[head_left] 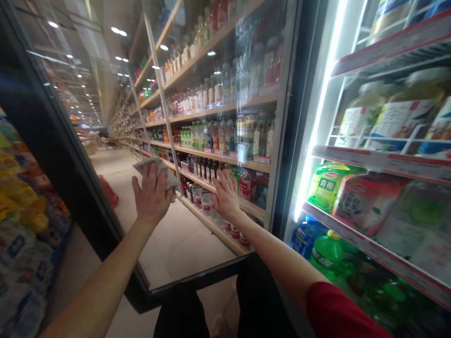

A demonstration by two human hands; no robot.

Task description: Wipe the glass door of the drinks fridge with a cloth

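My left hand (pixel 152 193) presses a grey-white cloth (pixel 171 178) against the glass door (pixel 186 244). The cloth shows around its fingers, bunched at the upper left and on the right side. To the right, my right hand (pixel 226 197) is open, its fingers spread at the pane with nothing in them. The black door frame (pixel 200 278) runs down the left side and along the bottom, just above my legs. Through the glass, or mirrored in it, rows of bottles appear behind both hands.
At right, a lit cooler holds bottles (pixel 362 110) on wire shelves with price strips (pixel 387 162), and large green bottles (pixel 327 251) low down. Yellow packaged goods (pixel 21 188) stand on the left, beyond the door frame. My legs (pixel 183 312) are close beneath the door.
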